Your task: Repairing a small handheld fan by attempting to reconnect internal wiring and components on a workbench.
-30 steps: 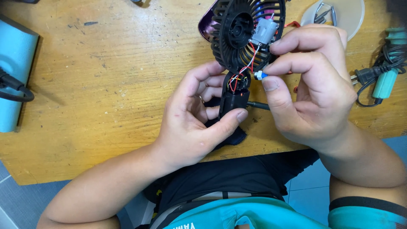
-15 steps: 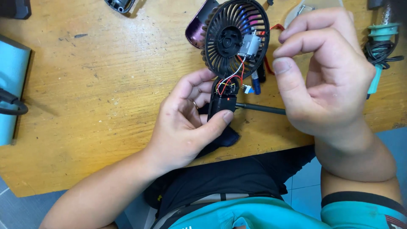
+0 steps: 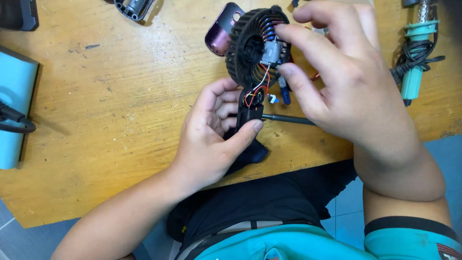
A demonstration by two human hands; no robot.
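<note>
The left hand (image 3: 211,139) grips the opened handheld fan (image 3: 255,53) by its handle, long axis pointing away toward the surface's (image 3: 120,120) far edge, while the right hand (image 3: 346,82), fingers loosely curled and holding a thin black tool (image 3: 288,119), hovers touching the motor (image 3: 272,52).

We see bare wooden table (image 3: 120,96) open on the left; the soldering iron (image 3: 414,58) and its cable crowd the right edge; the purple cover (image 3: 219,33), perhaps loose, blocks behind the fan (image 3: 248,48).

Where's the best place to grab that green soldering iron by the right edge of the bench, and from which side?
Probably the green handle, pinched across its width from above. The soldering iron lies flat along the bench, metal tip pointing away from the person, so the handle's long sides are exposed. Its black cord is wrapped around the middle; grip just below that, clear of the tip.
</note>
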